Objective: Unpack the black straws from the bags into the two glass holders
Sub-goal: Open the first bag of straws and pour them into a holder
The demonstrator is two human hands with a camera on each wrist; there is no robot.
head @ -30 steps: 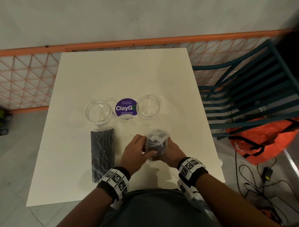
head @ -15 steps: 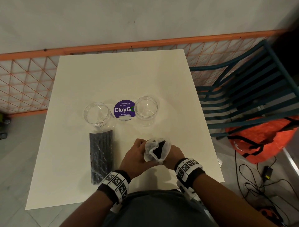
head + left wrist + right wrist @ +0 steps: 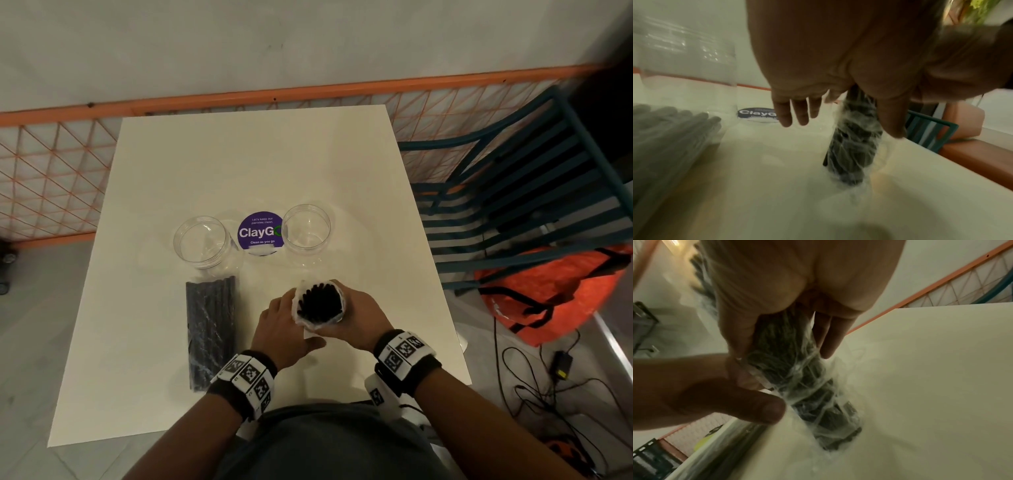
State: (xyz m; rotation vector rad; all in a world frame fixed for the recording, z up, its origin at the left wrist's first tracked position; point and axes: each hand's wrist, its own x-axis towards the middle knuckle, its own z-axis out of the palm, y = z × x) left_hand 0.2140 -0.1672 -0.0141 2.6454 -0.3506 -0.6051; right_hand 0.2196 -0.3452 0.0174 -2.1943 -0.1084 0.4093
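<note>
A clear plastic bag of black straws point(image 3: 318, 303) stands upright on the white table point(image 3: 257, 154), its mouth open and the straw ends showing. My left hand point(image 3: 281, 325) holds its left side, thumb and fingers either side of the bag point(image 3: 855, 138). My right hand point(image 3: 359, 318) grips the right side, fingers and thumb wrapped round the bag point(image 3: 807, 386). A second, sealed bag of straws point(image 3: 210, 329) lies flat to the left. Two empty glass holders, one at the left point(image 3: 202, 243) and one at the right point(image 3: 306, 228), stand just beyond.
A purple round sticker point(image 3: 260, 231) lies between the holders. An orange mesh fence point(image 3: 51, 178) runs behind and left of the table. A teal slatted chair point(image 3: 513, 192) and an orange bag point(image 3: 548, 291) with cables on the floor are at the right.
The bag's mouth has been pulled wide open, so the black straw ends now show from above. Both hands stay on the bag, at about the same place.
</note>
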